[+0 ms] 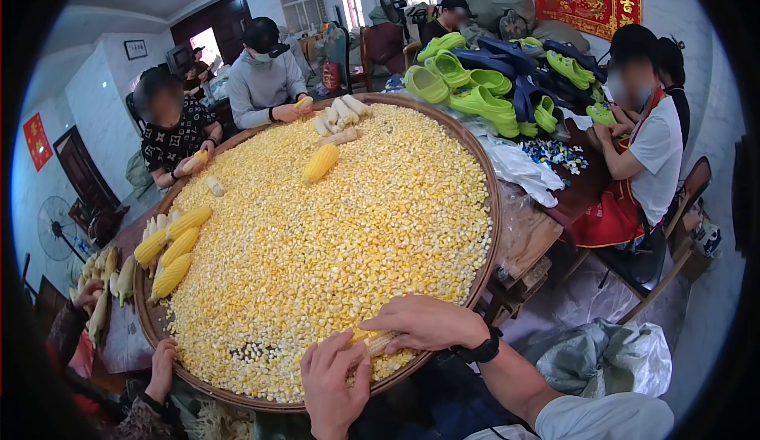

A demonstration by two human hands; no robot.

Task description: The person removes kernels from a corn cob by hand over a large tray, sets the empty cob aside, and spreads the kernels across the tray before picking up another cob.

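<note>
Near the front edge of a wide round tray [496, 210], a partly stripped corn cob [380, 342] lies across my two hands. My left hand [336, 384] has its fingers curled at the cob's left end. From the right, my right hand [427, 323], with a dark wristband, grips the cob over its top. Some yellow kernels still show on the cob between the hands; the fingers cover part of it. Loose corn kernels [332, 234] spread thickly over the tray beneath both hands.
Whole ears of corn [171, 275] lie at the tray's left, with another ear [321, 164] farther back near bare cobs [348, 112]. Another person's hand [161, 369] touches the left rim. Co-workers sit around. Green and blue clogs [483, 103] are piled behind right; a sack [602, 361] lies right.
</note>
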